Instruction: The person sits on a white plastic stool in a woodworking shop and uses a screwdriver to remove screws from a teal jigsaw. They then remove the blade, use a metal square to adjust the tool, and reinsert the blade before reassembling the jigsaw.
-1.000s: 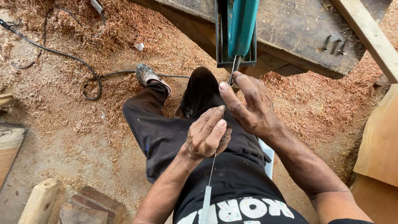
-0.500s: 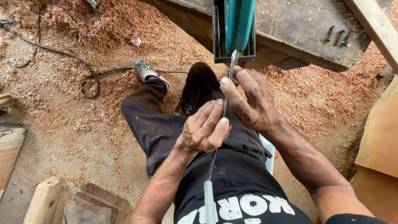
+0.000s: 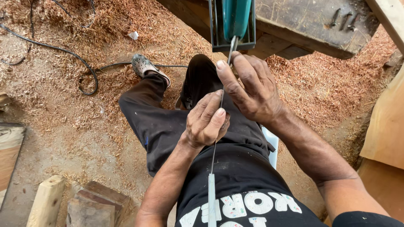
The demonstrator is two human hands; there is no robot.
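Observation:
I sit over a sawdust floor, black trousers below me. A thin metal file or blade (image 3: pixel 213 155) with a pale handle (image 3: pixel 211 197) runs from my chest up to a teal power tool (image 3: pixel 235 19) fixed under a wooden workbench. My left hand (image 3: pixel 206 122) is closed around the middle of the thin blade. My right hand (image 3: pixel 252 86) pinches its upper part just below the teal tool's metal frame (image 3: pixel 215 40), fingertips on the shaft. Both hands are close together above my lap.
A black cable (image 3: pixel 63 52) snakes over the sawdust at the left. Wood blocks (image 3: pixel 94 204) and a pale post (image 3: pixel 46 201) lie at bottom left. Boards (image 3: pixel 385 126) lean at the right. Screws (image 3: pixel 345 19) rest on the dark bench top. My shoe (image 3: pixel 145 67) points away.
My view has shifted slightly down and left. The hands stay on the thin blade, having slid a little along it toward the teal tool.

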